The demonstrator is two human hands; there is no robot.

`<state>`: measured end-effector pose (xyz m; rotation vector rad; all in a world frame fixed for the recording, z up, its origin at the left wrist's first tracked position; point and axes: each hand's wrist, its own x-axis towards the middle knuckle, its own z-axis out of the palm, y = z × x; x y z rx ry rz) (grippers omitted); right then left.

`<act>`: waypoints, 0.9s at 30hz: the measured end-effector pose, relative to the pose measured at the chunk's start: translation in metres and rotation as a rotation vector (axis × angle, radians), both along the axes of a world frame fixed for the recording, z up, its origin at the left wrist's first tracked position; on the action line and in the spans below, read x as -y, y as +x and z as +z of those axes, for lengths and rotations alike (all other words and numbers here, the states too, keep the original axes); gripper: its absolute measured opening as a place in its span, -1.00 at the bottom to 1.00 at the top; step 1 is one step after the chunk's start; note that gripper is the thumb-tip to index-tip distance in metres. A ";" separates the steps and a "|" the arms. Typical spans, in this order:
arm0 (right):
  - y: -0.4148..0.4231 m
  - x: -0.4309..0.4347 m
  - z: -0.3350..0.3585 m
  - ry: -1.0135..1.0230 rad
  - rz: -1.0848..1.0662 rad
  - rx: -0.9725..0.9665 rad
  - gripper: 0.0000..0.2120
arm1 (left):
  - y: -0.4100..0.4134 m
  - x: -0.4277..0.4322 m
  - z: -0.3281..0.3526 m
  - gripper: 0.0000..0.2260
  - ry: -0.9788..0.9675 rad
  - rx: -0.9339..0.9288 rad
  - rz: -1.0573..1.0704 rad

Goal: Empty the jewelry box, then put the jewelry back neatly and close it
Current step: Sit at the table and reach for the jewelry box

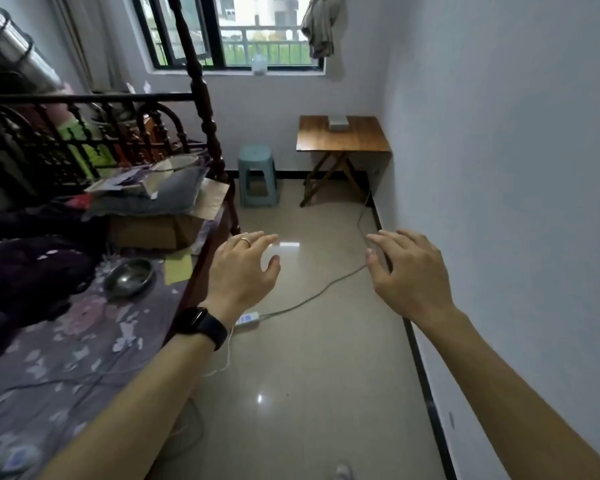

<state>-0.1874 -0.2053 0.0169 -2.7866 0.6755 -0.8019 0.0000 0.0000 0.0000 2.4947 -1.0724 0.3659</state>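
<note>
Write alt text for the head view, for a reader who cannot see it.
The left hand and right hand, bare and empty, stretch forward above a tiled floor. Ahead, a small pale box sits on a wooden table by the wall; a bed lies left.

A green stool [258,174] stands beside a wooden folding table [343,140].

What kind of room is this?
Probably a bedroom: there is a bed on the left, a small wooden table against the far wall, and a plastic stool beside it.
</note>
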 end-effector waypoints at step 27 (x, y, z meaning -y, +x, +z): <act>0.481 0.340 0.000 0.032 0.048 0.045 -0.60 | 0.461 0.307 0.019 -0.57 -0.040 0.008 0.129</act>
